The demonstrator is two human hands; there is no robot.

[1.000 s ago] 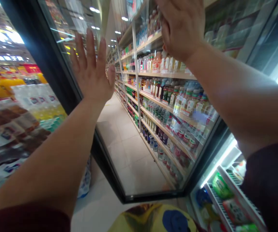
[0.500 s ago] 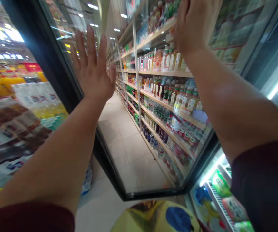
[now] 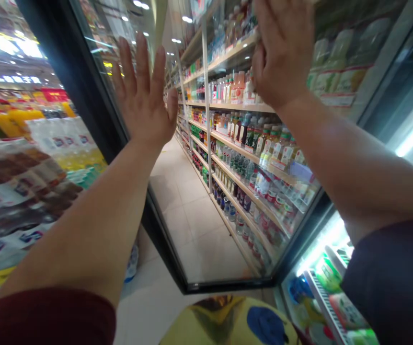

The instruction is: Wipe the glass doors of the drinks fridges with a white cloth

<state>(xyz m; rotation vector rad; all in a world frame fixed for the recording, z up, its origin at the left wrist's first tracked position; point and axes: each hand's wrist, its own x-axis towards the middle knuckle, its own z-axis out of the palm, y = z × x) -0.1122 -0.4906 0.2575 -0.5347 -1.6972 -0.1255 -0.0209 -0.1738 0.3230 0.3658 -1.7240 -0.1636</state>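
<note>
Glass cooler door (image 3: 206, 230): presumably heavy, rigid, slick; best held by black frame (image 3: 163, 245). Left hand (image 3: 145, 103) spread; right hand (image 3: 281, 57): cannot tell grip.

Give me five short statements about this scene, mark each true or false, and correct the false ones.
1. The left hand is open with its fingers spread, at the black-framed glass door. True.
2. The right hand is lower in the picture than the left. False: it is higher, cut off by the top edge.
3. Rows of bottles show in the door's glass. True.
4. Both sleeves reach the wrists. False: they end well short, leaving the forearms bare.
5. A green package shows at the lower right. True.
</note>
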